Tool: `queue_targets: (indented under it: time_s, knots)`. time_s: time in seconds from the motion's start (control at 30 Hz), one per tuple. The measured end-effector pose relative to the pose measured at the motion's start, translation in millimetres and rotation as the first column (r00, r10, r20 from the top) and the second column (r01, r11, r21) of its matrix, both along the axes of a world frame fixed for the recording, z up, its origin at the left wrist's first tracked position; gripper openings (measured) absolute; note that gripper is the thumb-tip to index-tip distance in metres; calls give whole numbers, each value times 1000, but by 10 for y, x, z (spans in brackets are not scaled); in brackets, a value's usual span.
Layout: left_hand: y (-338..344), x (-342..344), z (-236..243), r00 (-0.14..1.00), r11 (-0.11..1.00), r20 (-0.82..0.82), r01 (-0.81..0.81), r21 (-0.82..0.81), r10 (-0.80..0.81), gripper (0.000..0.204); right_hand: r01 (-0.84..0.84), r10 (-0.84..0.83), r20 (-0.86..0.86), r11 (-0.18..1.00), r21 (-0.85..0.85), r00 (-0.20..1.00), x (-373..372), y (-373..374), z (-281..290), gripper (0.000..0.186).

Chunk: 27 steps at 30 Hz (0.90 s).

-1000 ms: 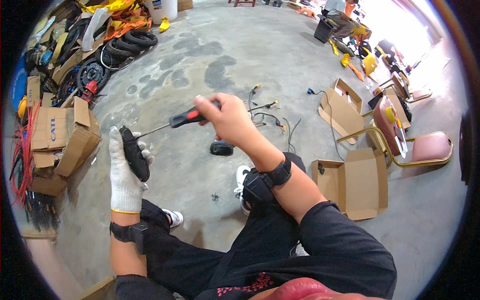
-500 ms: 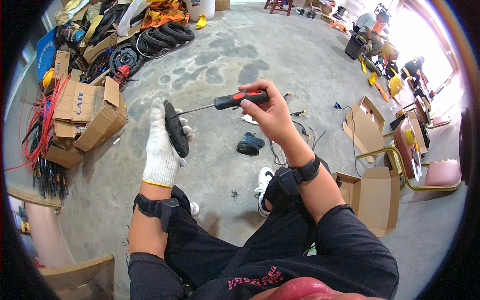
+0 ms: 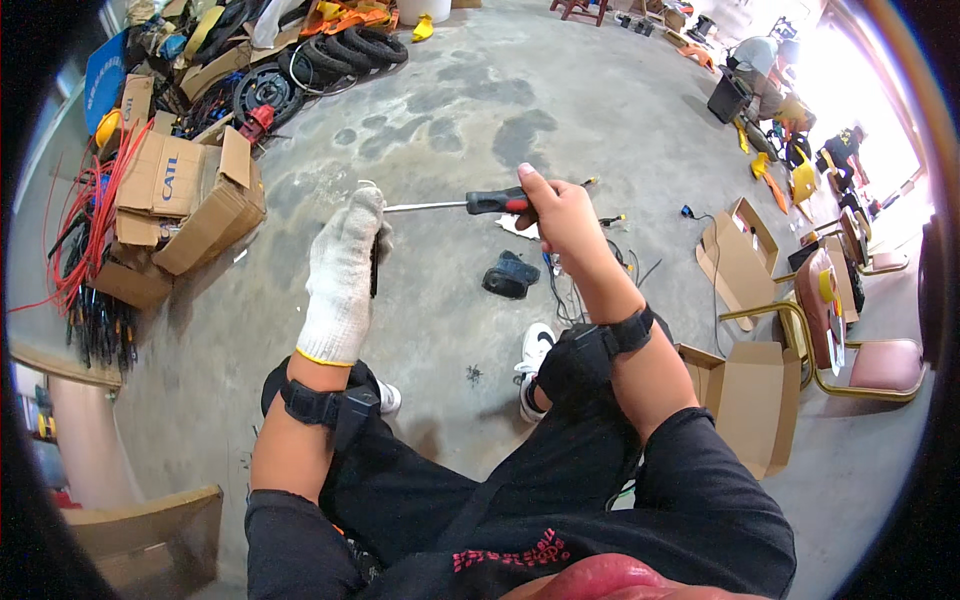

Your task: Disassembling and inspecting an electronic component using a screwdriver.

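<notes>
My left hand [image 3: 342, 270], in a white knit glove, grips a flat black part [image 3: 375, 290], now seen edge-on and mostly hidden behind the glove. In my bare right hand [image 3: 555, 220] is a screwdriver with a black and red handle [image 3: 490, 202]; its shaft lies level, and its tip reaches the left hand's fingers, where contact with the part is unclear. Beyond my feet on the floor lie a dark plastic piece [image 3: 510, 275] and loose cables with connectors [image 3: 567, 295].
Cardboard boxes [image 3: 175, 200], red cables [image 3: 85, 230] and tyres [image 3: 350, 50] are piled at left. At right are open cardboard boxes [image 3: 755, 420] and pink-seated chairs [image 3: 880, 365]. A person [image 3: 765, 75] crouches in the right background, another [image 3: 845, 150] by the bright doorway.
The part in my gloved hand has turned edge-on, behind the fingers. Both hands rose and shifted right in the picture, the screwdriver becoming more level, while the surroundings also shifted with the camera.
</notes>
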<state>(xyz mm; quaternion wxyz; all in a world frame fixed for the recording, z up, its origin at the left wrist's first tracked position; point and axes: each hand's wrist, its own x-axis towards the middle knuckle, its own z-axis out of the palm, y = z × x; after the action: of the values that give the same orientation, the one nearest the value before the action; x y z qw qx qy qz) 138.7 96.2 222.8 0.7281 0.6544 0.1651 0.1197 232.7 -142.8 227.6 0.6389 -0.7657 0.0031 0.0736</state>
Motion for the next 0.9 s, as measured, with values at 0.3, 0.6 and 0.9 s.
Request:
queue_targets:
  time_s: [0.3, 0.6, 0.9]
  knots:
    - [54, 72, 69, 971, 554, 166, 235, -798, -173, 74, 140, -221, 81, 819, 556, 972, 328, -210, -108, 37]
    - [-125, 64, 23, 888, 718, 328, 454, -527, -321, 50, 119, 66, -240, 722, 682, 969, 221, 20, -463, 41]
    - [-247, 320, -87, 972, 608, 212, 232, -759, -105, 19, -166, 200, -56, 915, 366, 978, -338, 434, -374, 52]
